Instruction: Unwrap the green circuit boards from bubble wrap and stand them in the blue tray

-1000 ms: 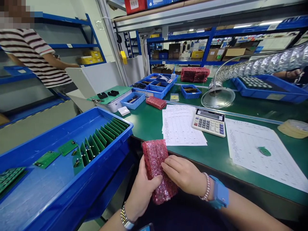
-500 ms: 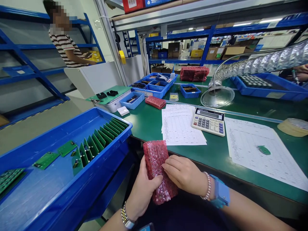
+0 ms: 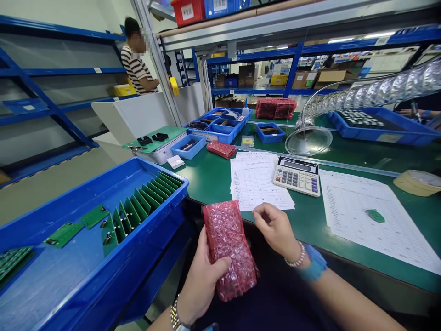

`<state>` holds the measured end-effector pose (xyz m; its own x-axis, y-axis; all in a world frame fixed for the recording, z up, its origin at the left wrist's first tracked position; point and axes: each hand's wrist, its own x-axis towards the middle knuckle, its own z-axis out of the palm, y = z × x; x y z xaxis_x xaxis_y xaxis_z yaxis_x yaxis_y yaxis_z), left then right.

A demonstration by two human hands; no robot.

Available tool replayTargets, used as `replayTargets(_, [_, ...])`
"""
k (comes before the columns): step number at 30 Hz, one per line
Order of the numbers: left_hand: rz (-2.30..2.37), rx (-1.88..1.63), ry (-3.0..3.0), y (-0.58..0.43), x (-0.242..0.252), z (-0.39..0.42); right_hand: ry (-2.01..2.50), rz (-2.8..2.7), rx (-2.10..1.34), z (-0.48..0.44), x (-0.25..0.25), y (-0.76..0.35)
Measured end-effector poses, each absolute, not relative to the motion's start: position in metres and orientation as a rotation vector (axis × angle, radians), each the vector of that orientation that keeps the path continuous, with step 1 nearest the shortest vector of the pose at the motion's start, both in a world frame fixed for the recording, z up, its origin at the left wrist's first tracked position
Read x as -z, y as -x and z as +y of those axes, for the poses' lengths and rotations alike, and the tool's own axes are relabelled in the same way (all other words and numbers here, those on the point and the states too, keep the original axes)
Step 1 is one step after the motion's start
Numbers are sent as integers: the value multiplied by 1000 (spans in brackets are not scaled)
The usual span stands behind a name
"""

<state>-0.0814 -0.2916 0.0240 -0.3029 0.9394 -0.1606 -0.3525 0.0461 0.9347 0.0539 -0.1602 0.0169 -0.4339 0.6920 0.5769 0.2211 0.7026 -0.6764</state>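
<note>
A red bubble-wrap packet [image 3: 229, 243] is in my left hand [image 3: 206, 271], the thumb pressed over its front and the fingers behind it. What lies inside the wrap cannot be made out. To the right of the packet, apart from it, my right hand [image 3: 275, 230] hovers by the bench's front edge with curled fingers drawn in towards the thumb. Nothing shows in that hand. Printed sheets [image 3: 257, 184] lie just beyond it, with a calculator [image 3: 296, 177] on their right side.
At the left, a large blue tray [image 3: 144, 168] holds several green circuit boards [image 3: 131, 214]. Across the bench are another red packet [image 3: 221, 149], blue bins [image 3: 223, 131], a fume hose with a hood [image 3: 308, 140] and a tape roll [image 3: 418, 181]. A person [image 3: 138, 69] stands by the shelves.
My right hand has come off the red packet and moved right, its fingers curling. The packet stays in my left hand, its face turned slightly more towards me. The person in the background has shifted right.
</note>
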Motion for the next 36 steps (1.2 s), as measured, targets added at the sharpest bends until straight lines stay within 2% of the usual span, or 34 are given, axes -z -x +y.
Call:
replayTargets(3, [1194,-1560,-652,83,-26,-291,409,-2205,-704,-164,-25,-63])
replayTargets(6, [1150,-1571,-644,83,-28,-289,228,-2354,-544,-173,-26,-61])
replayTargets(11, [1166,-1540,-692,81,-27,-289,193,-2434,-276,-177,-23,-52])
replayTargets(16, [1258,-1521,-774,82,-25,-289,409,-2322,-218,-182,-15,-44])
replayTargets(26, [1097,-1611,-711,75,-29,-282,641,-1854,-582,-183,-8,-27])
replayTargets(36, [971,-1717,-551,74,-25,-282,699,-1826,-770,-172,-19,-21])
